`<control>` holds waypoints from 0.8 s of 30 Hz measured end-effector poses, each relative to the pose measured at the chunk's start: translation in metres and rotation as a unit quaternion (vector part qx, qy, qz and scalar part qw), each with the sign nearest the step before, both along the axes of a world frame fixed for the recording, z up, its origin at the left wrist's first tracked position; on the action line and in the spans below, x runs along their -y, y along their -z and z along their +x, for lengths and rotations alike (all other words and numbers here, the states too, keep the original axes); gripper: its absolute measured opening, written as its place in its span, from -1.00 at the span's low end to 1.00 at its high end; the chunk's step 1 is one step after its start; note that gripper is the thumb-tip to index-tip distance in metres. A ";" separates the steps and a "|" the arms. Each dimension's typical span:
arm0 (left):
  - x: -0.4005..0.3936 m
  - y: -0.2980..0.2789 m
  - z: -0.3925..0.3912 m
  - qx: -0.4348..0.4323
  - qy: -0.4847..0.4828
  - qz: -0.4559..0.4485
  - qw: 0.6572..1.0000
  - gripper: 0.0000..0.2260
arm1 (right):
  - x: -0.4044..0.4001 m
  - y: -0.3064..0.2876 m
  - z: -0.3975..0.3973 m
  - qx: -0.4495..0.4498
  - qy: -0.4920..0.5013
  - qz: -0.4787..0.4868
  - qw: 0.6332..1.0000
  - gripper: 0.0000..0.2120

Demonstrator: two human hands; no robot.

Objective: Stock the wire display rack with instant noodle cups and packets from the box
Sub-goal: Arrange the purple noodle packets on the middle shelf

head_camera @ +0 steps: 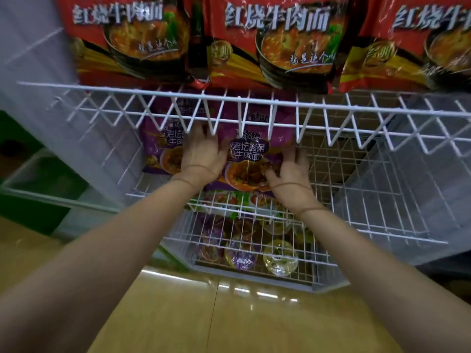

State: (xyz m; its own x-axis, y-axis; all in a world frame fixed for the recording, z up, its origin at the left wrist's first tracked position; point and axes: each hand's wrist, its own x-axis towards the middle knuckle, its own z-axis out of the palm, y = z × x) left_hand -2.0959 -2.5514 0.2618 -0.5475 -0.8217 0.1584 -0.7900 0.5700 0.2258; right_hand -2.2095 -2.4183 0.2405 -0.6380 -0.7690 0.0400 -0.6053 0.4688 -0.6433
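A purple noodle packet (251,155) stands on the middle shelf of the white wire rack (356,108), under the upper shelf's front rail. My left hand (202,154) grips its left edge and my right hand (288,171) grips its lower right corner. A second purple packet (161,149) stands just left of it, partly hidden by my left hand. Three red noodle packets (277,39) fill the top shelf. Several noodle cups (279,256) sit in the bottom basket, seen through the wires.
The middle shelf (369,179) is bare wire to the right of the purple packet. A grey wall panel (38,59) and a green-framed low unit (30,189) stand at the left. Wooden floor (229,322) lies below. No box is in view.
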 end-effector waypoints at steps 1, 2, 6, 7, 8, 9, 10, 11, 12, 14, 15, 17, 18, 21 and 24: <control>0.004 0.006 -0.005 -0.029 -0.009 -0.005 1.000 -0.55 | 0.002 0.005 -0.002 -0.005 0.006 -0.020 1.000 -0.45; 0.008 0.012 -0.010 -0.064 -0.011 -0.016 0.998 -0.57 | 0.004 0.009 -0.005 -0.013 0.011 -0.036 0.999 -0.43; 0.022 0.014 -0.030 -0.158 -0.006 -0.067 0.985 -0.66 | 0.015 0.010 -0.018 -0.073 0.027 -0.063 0.995 -0.34; 0.026 0.012 -0.034 -0.176 -0.007 -0.070 0.982 -0.67 | 0.019 0.009 -0.023 -0.087 0.030 -0.067 0.994 -0.34; 0.031 0.012 -0.038 -0.197 -0.001 -0.076 0.977 -0.69 | 0.025 0.009 -0.029 -0.102 0.032 -0.069 0.992 -0.35; 0.036 0.013 -0.041 -0.220 0.012 -0.085 0.972 -0.71 | 0.031 0.008 -0.034 -0.118 0.037 -0.070 0.990 -0.36; 0.042 0.015 -0.043 -0.243 0.026 -0.096 0.965 -0.73 | 0.038 0.007 -0.039 -0.129 0.041 -0.068 0.988 -0.35; 0.047 0.016 -0.044 -0.261 0.038 -0.105 0.959 -0.73 | 0.045 0.005 -0.043 -0.136 0.046 -0.063 0.988 -0.33; 0.052 0.017 -0.044 -0.273 0.046 -0.110 0.955 -0.72 | 0.052 0.003 -0.047 -0.141 0.050 -0.061 0.987 -0.34; 0.059 0.017 -0.046 -0.290 0.060 -0.122 0.947 -0.67 | 0.064 -0.003 -0.055 -0.144 0.061 -0.080 0.984 -0.38; 0.062 0.017 -0.047 -0.300 0.064 -0.132 0.942 -0.65 | 0.068 -0.004 -0.058 -0.142 0.063 -0.099 0.983 -0.41; 0.067 0.020 -0.047 -0.321 0.069 -0.155 0.932 -0.64 | 0.076 -0.002 -0.064 -0.144 0.062 -0.129 0.979 -0.47; 0.069 0.023 -0.046 -0.323 0.070 -0.171 0.928 -0.64 | 0.079 0.001 -0.066 -0.159 0.061 -0.132 0.976 -0.49; 0.073 0.024 -0.046 -0.338 0.063 -0.191 0.920 -0.74 | 0.084 0.007 -0.070 -0.208 0.044 -0.112 0.971 -0.52; 0.072 0.017 -0.044 -0.336 0.054 -0.207 0.917 -0.81 | 0.083 0.003 -0.075 -0.210 0.020 -0.109 0.972 -0.55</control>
State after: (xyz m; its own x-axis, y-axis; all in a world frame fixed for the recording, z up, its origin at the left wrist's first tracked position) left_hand -2.1396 -2.6235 0.2452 -0.2859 -0.5627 0.7756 -0.4857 0.7829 0.3889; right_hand -2.2849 -2.5013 0.2371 -0.5605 -0.6876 0.4615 -0.8192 0.3789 -0.4305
